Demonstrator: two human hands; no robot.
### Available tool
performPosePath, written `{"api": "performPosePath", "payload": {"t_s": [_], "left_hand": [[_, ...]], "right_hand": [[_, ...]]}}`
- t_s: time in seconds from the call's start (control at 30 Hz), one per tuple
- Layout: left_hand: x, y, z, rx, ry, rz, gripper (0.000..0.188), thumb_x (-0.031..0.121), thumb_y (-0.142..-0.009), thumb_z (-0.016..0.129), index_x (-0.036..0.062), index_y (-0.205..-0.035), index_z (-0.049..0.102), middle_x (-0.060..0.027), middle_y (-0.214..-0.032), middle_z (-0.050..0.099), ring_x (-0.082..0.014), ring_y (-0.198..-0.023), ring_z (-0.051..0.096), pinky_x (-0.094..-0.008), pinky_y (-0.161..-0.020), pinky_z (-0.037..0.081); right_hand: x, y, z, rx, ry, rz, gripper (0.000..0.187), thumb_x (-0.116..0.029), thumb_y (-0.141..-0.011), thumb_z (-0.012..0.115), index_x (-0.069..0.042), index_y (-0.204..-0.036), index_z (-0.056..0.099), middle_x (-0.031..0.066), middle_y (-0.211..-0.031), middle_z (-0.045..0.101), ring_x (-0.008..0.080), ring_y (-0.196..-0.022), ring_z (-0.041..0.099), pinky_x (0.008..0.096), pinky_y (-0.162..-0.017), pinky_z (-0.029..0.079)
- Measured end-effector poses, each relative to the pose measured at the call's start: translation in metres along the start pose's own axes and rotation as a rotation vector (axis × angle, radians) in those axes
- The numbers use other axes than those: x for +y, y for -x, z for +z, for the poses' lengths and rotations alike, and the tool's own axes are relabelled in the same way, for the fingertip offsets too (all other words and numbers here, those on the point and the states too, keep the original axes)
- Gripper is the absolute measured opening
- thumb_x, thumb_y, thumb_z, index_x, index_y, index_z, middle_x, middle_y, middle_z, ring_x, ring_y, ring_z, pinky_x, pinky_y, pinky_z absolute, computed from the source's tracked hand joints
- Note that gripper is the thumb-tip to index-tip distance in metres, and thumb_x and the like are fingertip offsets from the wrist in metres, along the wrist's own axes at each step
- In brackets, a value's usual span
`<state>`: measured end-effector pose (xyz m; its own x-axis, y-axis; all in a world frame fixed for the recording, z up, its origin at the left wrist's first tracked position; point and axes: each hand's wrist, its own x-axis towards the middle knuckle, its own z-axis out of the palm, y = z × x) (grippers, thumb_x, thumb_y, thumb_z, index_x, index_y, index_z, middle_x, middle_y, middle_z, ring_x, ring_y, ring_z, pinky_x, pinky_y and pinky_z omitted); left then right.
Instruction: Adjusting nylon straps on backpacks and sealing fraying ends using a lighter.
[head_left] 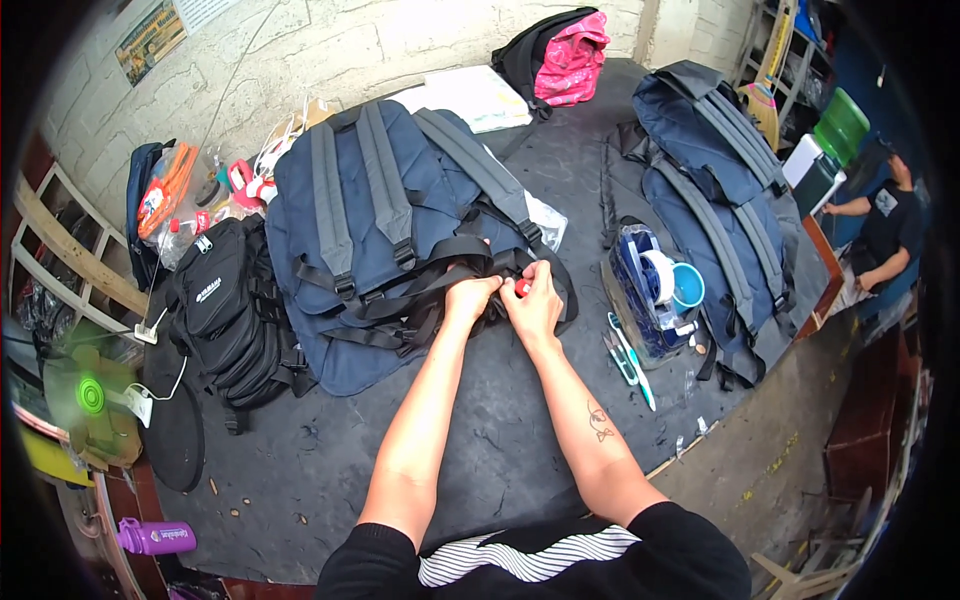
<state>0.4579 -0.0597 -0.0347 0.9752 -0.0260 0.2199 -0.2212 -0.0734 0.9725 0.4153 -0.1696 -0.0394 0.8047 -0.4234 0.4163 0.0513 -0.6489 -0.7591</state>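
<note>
A pile of navy blue backpacks (300, 200) with grey padded shoulder straps lies on the dark table in front of me. My left hand (470, 300) is closed on a black webbing strap (462, 248) at the pile's near right edge. Right beside it, my right hand (538, 308) pinches a small red object (522, 287) against the black straps. Fingers cover most of that object, so its kind does not show. Both hands nearly touch each other among the tangled webbing.
More navy backpacks (715, 200) lie at the right. Nearer stand a clear blue container (640, 300), a light-blue tape roll (687, 286) and thread snips (622, 358). A black backpack (230, 310) sits left, a purple bottle (158, 537) lower left. Another person (885, 225) sits far right.
</note>
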Motion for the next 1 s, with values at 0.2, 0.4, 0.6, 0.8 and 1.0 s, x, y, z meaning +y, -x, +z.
{"api": "performPosePath", "payload": {"t_s": [0.2, 0.4, 0.6, 0.8, 1.0], "left_hand": [[-0.005, 0.0, -0.001, 0.047, -0.096, 0.059, 0.054, -0.004, -0.059, 0.069, 0.0036, -0.11, 0.057, -0.008, -0.109, 0.054, -0.017, -0.101, 0.05, -0.0251, -0.088, 0.039], [0.006, 0.003, 0.001, -0.085, 0.248, -0.335, 0.038, -0.001, -0.064, 0.072, -0.0006, -0.099, 0.059, -0.0057, -0.094, 0.06, -0.0156, -0.082, 0.058, -0.0251, -0.075, 0.047], [0.018, 0.008, 0.006, -0.241, 0.33, -0.185, 0.031, 0.004, -0.067, 0.075, -0.0027, -0.093, 0.061, -0.0066, -0.088, 0.062, -0.015, -0.076, 0.06, -0.0259, -0.073, 0.048], [0.022, 0.002, -0.01, 0.024, 0.317, -0.403, 0.045, 0.009, -0.067, 0.071, -0.0074, -0.105, 0.054, -0.0129, -0.103, 0.058, -0.0187, -0.095, 0.056, -0.0278, -0.083, 0.043], [-0.01, 0.005, 0.004, 0.251, 0.299, -0.213, 0.04, 0.008, -0.065, 0.071, -0.0077, -0.096, 0.052, -0.0137, -0.093, 0.057, -0.0215, -0.084, 0.056, -0.0287, -0.077, 0.044]], "right_hand": [[0.001, 0.0, 0.003, -0.004, -0.155, 0.043, 0.033, -0.023, -0.075, 0.066, -0.005, -0.09, 0.043, 0.007, -0.076, 0.055, 0.0197, -0.065, 0.056, 0.033, -0.06, 0.045], [0.028, -0.024, 0.004, -0.162, -0.734, 0.405, 0.024, -0.008, -0.068, 0.068, 0.0, -0.084, 0.051, 0.0034, -0.071, 0.056, 0.0106, -0.062, 0.051, 0.0251, -0.06, 0.043], [0.031, -0.043, 0.009, 0.015, -0.351, 0.16, 0.021, -0.007, -0.067, 0.065, 0.001, -0.08, 0.05, 0.0078, -0.07, 0.059, 0.0153, -0.058, 0.055, 0.0279, -0.057, 0.046], [-0.001, -0.034, -0.007, -0.283, -1.125, 0.584, 0.025, -0.027, -0.087, 0.055, -0.003, -0.084, 0.046, 0.0065, -0.062, 0.055, 0.006, -0.04, 0.036, 0.0215, -0.037, 0.03], [0.008, -0.001, -0.003, -0.142, -0.136, 0.064, 0.024, -0.024, -0.077, 0.062, -0.004, -0.083, 0.05, 0.0106, -0.076, 0.057, 0.0264, -0.069, 0.058, 0.0363, -0.063, 0.045]]}}
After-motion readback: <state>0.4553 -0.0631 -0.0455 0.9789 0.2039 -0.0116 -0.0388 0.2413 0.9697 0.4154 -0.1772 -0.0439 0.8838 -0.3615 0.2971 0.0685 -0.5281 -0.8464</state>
